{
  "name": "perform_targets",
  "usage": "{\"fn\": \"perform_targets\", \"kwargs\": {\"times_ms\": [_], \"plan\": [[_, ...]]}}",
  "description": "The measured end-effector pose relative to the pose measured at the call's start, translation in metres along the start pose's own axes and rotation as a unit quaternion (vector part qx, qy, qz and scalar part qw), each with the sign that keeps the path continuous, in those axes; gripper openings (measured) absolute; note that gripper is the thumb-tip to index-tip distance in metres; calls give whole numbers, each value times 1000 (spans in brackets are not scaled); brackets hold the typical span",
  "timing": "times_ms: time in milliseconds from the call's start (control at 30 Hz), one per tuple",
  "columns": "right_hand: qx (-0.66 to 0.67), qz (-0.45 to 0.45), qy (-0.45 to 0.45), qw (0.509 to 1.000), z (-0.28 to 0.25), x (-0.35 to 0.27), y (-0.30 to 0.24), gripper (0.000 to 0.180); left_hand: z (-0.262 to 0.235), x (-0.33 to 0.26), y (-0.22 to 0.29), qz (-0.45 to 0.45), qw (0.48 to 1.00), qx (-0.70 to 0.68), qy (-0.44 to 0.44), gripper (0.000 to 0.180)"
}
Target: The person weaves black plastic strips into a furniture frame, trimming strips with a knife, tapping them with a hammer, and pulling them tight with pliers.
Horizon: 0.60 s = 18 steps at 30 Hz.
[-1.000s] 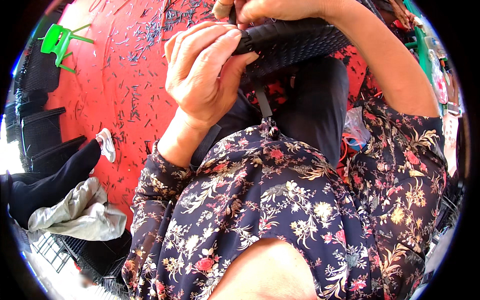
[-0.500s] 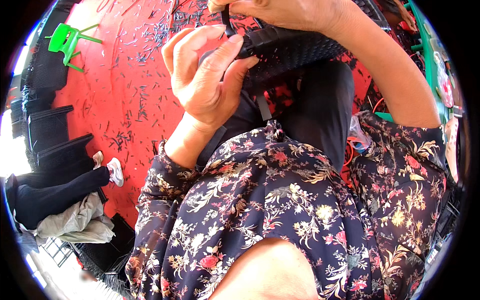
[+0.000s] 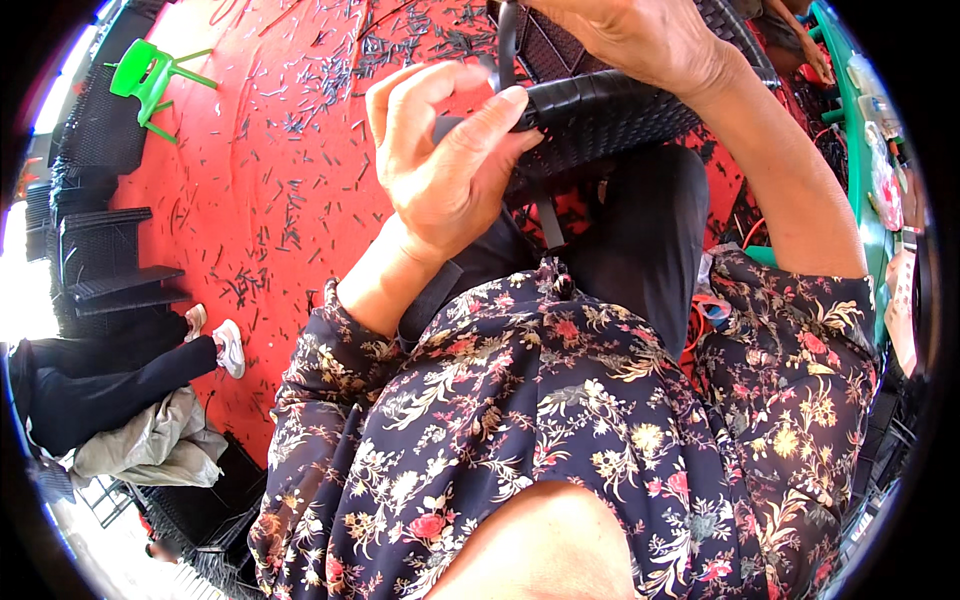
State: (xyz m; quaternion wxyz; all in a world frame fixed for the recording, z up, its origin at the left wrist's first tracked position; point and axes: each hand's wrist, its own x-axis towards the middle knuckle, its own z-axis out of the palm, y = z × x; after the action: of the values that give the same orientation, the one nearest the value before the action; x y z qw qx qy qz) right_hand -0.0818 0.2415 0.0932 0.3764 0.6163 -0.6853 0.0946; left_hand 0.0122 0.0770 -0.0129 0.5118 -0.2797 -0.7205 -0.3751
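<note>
A black woven wicker piece (image 3: 610,115) rests across my lap, its near bar wrapped in flat black strip. My left hand (image 3: 445,155) pinches the left end of that bar, thumb on top and the other fingers curled. From this corner a flat black strip (image 3: 508,45) runs up toward my right hand (image 3: 650,40). That hand bends over the piece with its fingertips at the upper edge of the picture, partly cut off, closed at the strip. Below the corner hangs a loose grey-black strip end (image 3: 549,222).
Black strip scraps litter the red floor (image 3: 225,180). A small green chair (image 3: 145,80) stands far left, near stacked black woven pieces (image 3: 105,240). Another person's dark-trousered leg (image 3: 120,375) reaches in at left. On the right is a green table edge (image 3: 860,130) with items on it.
Both hands and the woven piece have shifted right and slightly down in the picture. More of the strip shows beside the corner, while my right fingertips have slipped partly out of view.
</note>
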Motion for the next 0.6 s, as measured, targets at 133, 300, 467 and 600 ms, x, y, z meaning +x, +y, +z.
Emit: {"fn": "perform_targets", "kwargs": {"times_ms": [133, 300, 467, 600], "plan": [[12, -4, -76, 997, -3, -2, 1, 9, 2, 3, -5, 19, 1000, -18, -5, 37], [94, 44, -226, 968, -1, 2, -1, 6, 1, 2, -7, 44, 999, -25, -9, 35], [262, 171, -255, 915, 6, 7, -7, 15, -5, 3, -7, 51, 998, -22, -22, 32], [377, 323, -323, 806, 11, 16, -13, 22, -7, 3, -8, 56, 998, -30, -25, 31]]}}
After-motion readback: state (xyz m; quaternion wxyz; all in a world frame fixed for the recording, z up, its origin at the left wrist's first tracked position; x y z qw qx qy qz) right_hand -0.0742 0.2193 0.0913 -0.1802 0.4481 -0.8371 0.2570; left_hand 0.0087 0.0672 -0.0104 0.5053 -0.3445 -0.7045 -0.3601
